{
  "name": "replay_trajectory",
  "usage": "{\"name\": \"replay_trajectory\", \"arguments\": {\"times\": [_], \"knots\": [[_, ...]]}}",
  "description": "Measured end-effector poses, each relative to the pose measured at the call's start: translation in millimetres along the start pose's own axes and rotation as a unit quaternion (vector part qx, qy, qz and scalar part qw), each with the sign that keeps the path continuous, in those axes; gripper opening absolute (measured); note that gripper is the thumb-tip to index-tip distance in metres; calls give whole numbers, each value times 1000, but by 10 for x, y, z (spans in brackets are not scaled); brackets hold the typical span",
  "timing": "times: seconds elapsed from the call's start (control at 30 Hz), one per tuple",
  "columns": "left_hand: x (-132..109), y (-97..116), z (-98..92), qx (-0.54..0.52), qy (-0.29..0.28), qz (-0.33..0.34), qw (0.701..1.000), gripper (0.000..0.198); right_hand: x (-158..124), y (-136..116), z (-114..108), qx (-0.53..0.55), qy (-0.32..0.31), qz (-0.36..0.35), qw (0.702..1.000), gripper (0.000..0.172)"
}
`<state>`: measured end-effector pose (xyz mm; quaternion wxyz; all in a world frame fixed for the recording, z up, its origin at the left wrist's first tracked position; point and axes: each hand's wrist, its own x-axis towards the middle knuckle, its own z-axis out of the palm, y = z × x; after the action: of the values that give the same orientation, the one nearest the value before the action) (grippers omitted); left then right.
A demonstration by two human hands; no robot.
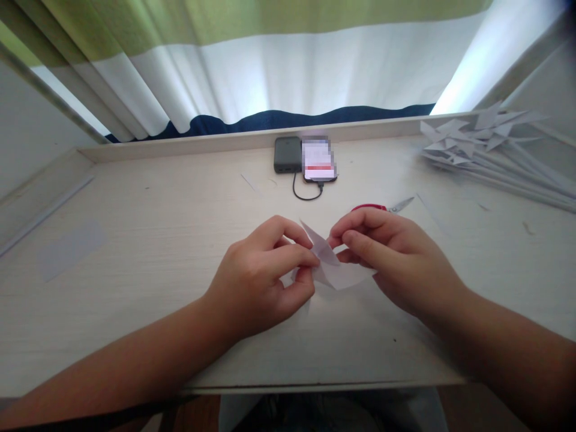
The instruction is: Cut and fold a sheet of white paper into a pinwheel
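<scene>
A small white sheet of paper (348,277), with pointed flaps bent upward, is held above the desk in front of me. My left hand (267,273) pinches it at its middle between thumb and fingers. On the other side, my right hand (387,252) is curled close to the paper's raised flap, fingertips near or touching it; its exact contact is partly hidden. Just beyond my right hand lies a pair of scissors (399,204) with red handles, the blades pointing right, its handles partly covered by the hand.
Several folded paper pinwheels (459,138) on long paper sticks (508,183) lie at the back right. A grey power bank (288,155) is cabled to a phone (318,159) near the back ledge. Flat paper (72,249) and a thin paper stick (47,215) lie left. Curtains hang behind.
</scene>
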<state>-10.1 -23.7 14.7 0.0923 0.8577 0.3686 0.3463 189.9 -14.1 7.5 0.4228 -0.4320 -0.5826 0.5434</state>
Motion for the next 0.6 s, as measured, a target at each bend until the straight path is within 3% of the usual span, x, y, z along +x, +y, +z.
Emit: {"name": "replay_trajectory", "arguments": {"times": [0.17, 0.33, 0.6], "knots": [[42, -23, 1, -43, 49, -30, 997, 17, 8, 81, -25, 62, -19, -6, 998, 11], [49, -41, 17, -73, 63, -59, 994, 20, -20, 78, -29, 87, -30, -31, 995, 14], [47, -21, 35, -125, 98, -75, 984, 19, -14, 117, -10, 59, -12, -60, 996, 15]]}}
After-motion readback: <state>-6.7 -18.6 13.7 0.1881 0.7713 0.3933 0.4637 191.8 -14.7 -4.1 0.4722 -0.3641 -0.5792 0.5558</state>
